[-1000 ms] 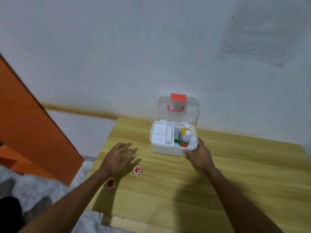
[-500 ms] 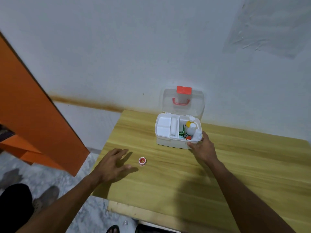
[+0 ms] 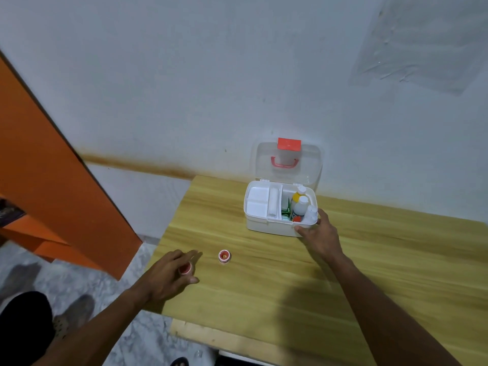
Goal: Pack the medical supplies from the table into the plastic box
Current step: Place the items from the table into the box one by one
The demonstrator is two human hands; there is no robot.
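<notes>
We count two small red-capped jars: one (image 3: 224,256) standing near the table's (image 3: 264,291) left edge, one (image 3: 184,268) pinched in our left hand (image 3: 169,278). Our right hand (image 3: 320,235) grips the near right corner of the open plastic box (image 3: 266,228), which holds three bottles (image 3: 301,204).

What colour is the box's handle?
Red, on the clear open lid's handle; seen in the head view, the only one.

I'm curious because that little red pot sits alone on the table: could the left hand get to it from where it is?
Probably yes. The small red pot stands on bare wooden table just right of the left hand, nothing between them. That hand already seems to hold a red cap, though.
</notes>
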